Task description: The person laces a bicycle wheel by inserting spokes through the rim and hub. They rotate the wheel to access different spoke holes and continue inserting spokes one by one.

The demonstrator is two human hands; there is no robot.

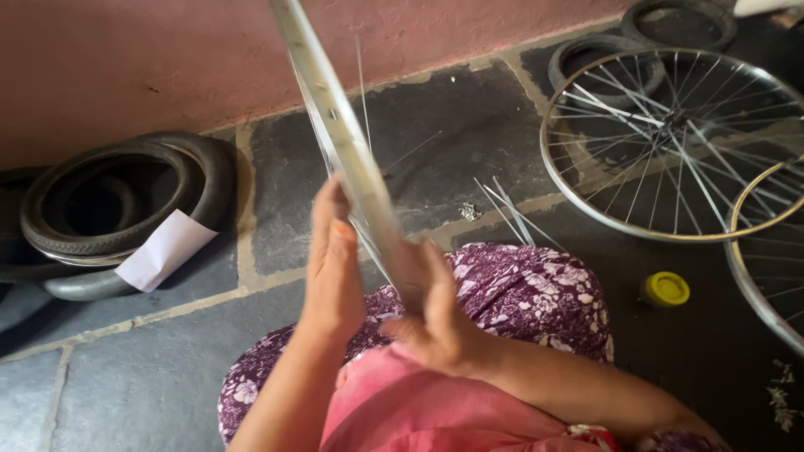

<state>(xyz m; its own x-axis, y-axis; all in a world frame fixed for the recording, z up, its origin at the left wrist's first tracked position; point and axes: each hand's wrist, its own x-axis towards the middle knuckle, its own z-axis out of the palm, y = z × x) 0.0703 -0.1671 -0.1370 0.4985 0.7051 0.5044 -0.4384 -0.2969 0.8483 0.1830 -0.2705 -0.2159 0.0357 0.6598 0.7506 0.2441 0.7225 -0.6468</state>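
A shiny metal bicycle rim (339, 134) stands on edge in front of me, running from the top of the view down to my lap. Thin spokes (363, 92) stick out of it. My left hand (333, 264) lies flat against the rim's left side, fingers straight up. My right hand (435, 314) grips the rim's lower part from the right, thumb up along it. My knees, in purple flowered cloth (519, 293), are under the rim.
Rubber tyres (109, 209) with a white paper slip (163, 249) lie at the left by the pink wall. A spoked wheel (670, 142) and a second one (766, 251) lie right. Loose spokes (511, 209), a yellow lid (666, 289) and more tyres (611, 50) sit on the stone floor.
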